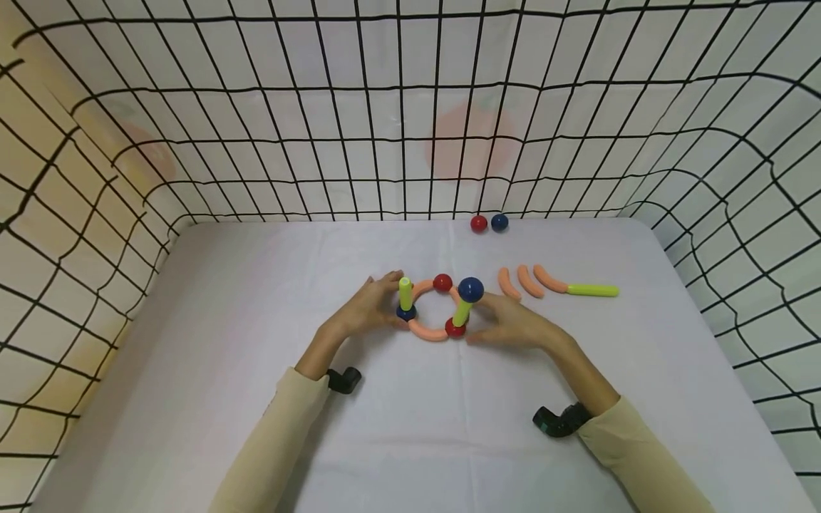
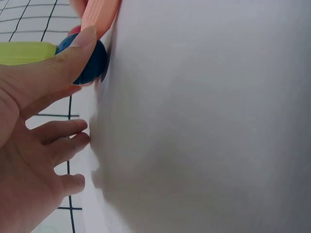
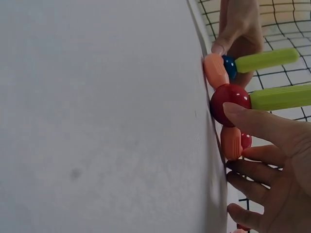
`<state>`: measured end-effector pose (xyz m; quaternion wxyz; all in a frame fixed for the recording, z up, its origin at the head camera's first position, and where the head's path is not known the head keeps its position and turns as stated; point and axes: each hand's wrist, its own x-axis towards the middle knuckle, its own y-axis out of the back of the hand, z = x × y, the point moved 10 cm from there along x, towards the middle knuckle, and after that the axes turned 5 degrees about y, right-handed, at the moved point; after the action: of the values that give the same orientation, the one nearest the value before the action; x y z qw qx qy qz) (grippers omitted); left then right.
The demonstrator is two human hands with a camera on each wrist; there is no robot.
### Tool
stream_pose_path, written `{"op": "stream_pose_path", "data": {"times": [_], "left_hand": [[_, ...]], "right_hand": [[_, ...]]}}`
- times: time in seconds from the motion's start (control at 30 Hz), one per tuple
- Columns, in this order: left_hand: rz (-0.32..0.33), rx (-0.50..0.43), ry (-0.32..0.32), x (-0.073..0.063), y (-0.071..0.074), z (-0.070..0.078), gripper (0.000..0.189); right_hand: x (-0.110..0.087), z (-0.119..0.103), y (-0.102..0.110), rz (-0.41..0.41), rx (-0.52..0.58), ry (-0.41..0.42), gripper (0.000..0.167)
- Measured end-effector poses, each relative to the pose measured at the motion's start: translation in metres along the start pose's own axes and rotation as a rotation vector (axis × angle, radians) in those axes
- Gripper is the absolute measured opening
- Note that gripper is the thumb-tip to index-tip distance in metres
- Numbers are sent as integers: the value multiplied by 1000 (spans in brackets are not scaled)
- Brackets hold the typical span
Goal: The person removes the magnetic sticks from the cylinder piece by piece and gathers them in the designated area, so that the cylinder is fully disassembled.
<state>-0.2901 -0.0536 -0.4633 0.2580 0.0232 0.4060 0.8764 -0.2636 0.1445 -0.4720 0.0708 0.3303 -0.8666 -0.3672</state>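
A ring of curved orange rods [image 1: 428, 333] joined by red and blue balls lies on the white table. My left hand [image 1: 373, 305] pinches the blue ball [image 2: 92, 63] at the ring's left, thumb on its near side. From that ball a green rod [image 1: 405, 293] stands up. My right hand [image 1: 513, 320] holds the red ball [image 3: 228, 99] at the near right, its thumb pressed on it and the other fingers spread behind. A second green rod [image 1: 462, 313] rises from this ball, topped by another blue ball [image 1: 471, 289]. A red ball [image 1: 442, 283] sits at the ring's far side.
Right of the ring lie two loose curved orange rods [image 1: 529, 281] and another orange rod [image 1: 549, 280] joined to a green rod [image 1: 593, 291]. A loose red ball [image 1: 479, 224] and blue ball [image 1: 499, 222] rest at the back edge. Black wire mesh [image 1: 400, 142] encloses the table.
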Motion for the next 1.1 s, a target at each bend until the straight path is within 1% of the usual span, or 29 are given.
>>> {"op": "stream_pose_path", "data": {"times": [0.07,0.17,0.37,0.43,0.47,0.5,0.53,0.57,0.63,0.67,0.7,0.73,0.77,0.8,0.83,0.87,0.93,0.97,1.03,1.1], "left_hand": [[-1,-2,-3,0,3,-2,69],[2,-1,-6,1,8,-5,63],[10,2,19,2,13,-13,55],[33,14,36,-1,17,-12,54],[55,25,47,-4,20,-11,54],[91,44,61,-9,25,-9,54],[145,61,73,-15,31,-5,53],[211,69,83,-23,38,0,52],[372,69,85,-41,56,13,46],[456,52,69,-52,64,22,42],[536,26,42,-62,72,32,38],[601,-8,2,-70,77,41,33],[646,-42,-42,-77,80,51,30],[670,-75,-87,-81,80,60,29],[672,-108,-132,-84,78,68,29],[656,-139,-168,-85,74,76,32],[587,-200,-209,-81,62,86,40],[540,-232,-220,-78,54,90,44],[461,-280,-217,-69,38,95,51],[426,-309,-200,-62,26,96,53]], "right_hand": [[-3,-3,-2,-12,-7,-6,71],[-7,-9,-6,-19,-21,7,77],[-14,-20,-13,-49,-69,15,86],[-17,-25,-12,-61,-84,5,86],[-18,-27,-10,-60,-86,-9,86],[-20,-30,-6,-55,-89,-24,87],[-22,-33,-1,-43,-83,-38,88],[-25,-37,5,-25,-78,-46,90],[-29,-49,20,30,-60,-46,93],[-30,-56,27,64,-54,-35,95],[-32,-65,35,99,-53,-7,97],[-32,-74,41,133,-54,26,97],[-33,-83,47,164,-65,60,97],[-33,-92,52,194,-81,99,95],[-33,-101,55,222,-99,136,93],[-33,-109,57,247,-121,173,89],[-32,-122,59,283,-152,234,81],[-31,-126,58,298,-161,257,77],[-29,-132,57,318,-165,294,69],[-28,-135,55,333,-159,320,60]]}}
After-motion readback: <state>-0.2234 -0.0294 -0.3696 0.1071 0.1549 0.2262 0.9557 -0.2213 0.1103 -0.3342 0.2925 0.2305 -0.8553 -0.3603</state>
